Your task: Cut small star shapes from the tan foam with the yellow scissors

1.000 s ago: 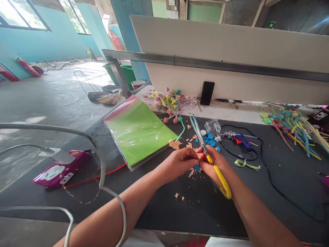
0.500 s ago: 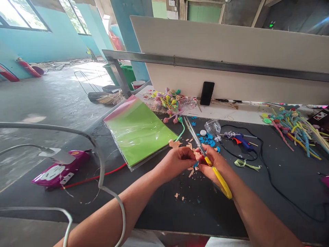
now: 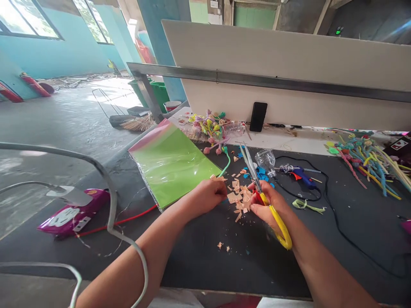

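Note:
My right hand (image 3: 268, 205) is closed round a pair of scissors (image 3: 250, 167) with yellow handles, their blades pointing up and away. Something red shows by its fingers, too covered to name. To the left, my left hand (image 3: 212, 196) is low over the table, its fingers curled together; what they hold, if anything, is hidden. Between both hands lies a heap of cut peach-coloured scraps (image 3: 239, 196). Blue scraps (image 3: 261, 173) lie just beyond my right hand. A green pipe-cleaner stem (image 3: 228, 160) runs down beside the left hand.
A plastic-wrapped pack of green sheets (image 3: 173, 162) lies left. Behind stand a phone (image 3: 258, 116) and a bundle of fuzzy flowers (image 3: 210, 126). A cut clear bottle (image 3: 266, 160), a blue glue gun (image 3: 303, 177) and its black cord are right. A purple power strip (image 3: 75, 214) and cables sit left.
My left hand has moved left, away from my right hand, uncovering the peach scraps. The blue piece at its fingertips no longer shows clearly. The scissors have shifted slightly right.

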Demonstrator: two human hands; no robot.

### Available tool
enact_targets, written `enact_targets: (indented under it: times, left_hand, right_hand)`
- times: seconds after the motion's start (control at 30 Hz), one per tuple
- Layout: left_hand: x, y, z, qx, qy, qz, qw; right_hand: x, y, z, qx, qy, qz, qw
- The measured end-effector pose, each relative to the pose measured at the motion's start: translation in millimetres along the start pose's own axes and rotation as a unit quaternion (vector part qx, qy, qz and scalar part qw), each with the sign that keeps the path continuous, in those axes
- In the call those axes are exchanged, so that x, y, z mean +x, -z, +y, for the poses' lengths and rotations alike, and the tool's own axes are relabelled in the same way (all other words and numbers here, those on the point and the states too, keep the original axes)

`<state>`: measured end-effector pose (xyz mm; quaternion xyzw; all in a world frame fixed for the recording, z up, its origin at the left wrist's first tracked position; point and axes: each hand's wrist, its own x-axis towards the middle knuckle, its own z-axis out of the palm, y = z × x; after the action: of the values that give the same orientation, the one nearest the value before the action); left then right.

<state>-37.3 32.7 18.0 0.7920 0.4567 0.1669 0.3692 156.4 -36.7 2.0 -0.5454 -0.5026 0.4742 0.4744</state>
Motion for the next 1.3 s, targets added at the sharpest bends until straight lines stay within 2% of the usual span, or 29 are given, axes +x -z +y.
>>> enact_targets:
  times: [0.1, 0.2, 0.27, 0.33, 0.4, 0.47, 0.63, 0.77, 0.87, 0.93, 1.07, 1.17, 1.3]
  left_hand:
    - [-3, 5.2, -1, 0.082, -0.006, -0.025, 0.996]
    - [-4, 4.1, -1, 0.103, -0.054, -0.017, 0.993]
    - [-5, -0.7, 2, 0.038, -0.078, 0.006, 0.996]
    - [-5, -8.9, 8, -0.091, -0.061, 0.001, 0.994]
    - [-7, -19.5, 15, -0.234, -0.021, -0.042, 0.971]
    - [-8, -30.2, 21, -0.318, 0.004, -0.056, 0.946]
    - [-9, -42.5, 24, -0.377, 0.032, -0.016, 0.926]
    - [-8, -34.0, 20, -0.461, 0.017, -0.004, 0.887]
    - [-7, -23.5, 19, -0.517, 0.01, 0.026, 0.855]
    - [-7, -18.6, 18, -0.533, 0.001, 0.044, 0.845]
    - [-8, -19.7, 19, -0.503, -0.005, 0.022, 0.864]
    - [-9, -27.4, 20, -0.468, -0.023, -0.004, 0.883]
    - [-10, -36.4, 21, -0.449, -0.018, -0.027, 0.893]
  right_hand:
    - [-2, 3, -5, 0.028, -0.017, 0.004, 0.999]
    - [-2, 4, -7, 0.062, -0.027, 0.014, 0.998]
    - [-3, 4, -7, 0.071, -0.029, 0.015, 0.997]
    - [-3, 1, -8, 0.075, -0.029, 0.014, 0.997]
    - [-4, -1, -10, 0.077, -0.025, 0.018, 0.997]
    - [-6, -4, -11, 0.078, -0.021, 0.02, 0.997]
    - [-7, -4, -12, 0.079, -0.028, 0.01, 0.996]
    - [-9, 1, -16, 0.088, -0.011, 0.009, 0.996]
    - [-13, 5, -22, 0.068, -0.014, -0.012, 0.998]
    - [-15, 5, -25, 0.066, -0.024, -0.022, 0.997]
    - [-14, 1, -20, 0.098, -0.016, -0.02, 0.995]
    - [-9, -1, -11, 0.119, -0.001, -0.023, 0.993]
    - [-6, -1, -4, 0.112, -0.006, -0.031, 0.993]
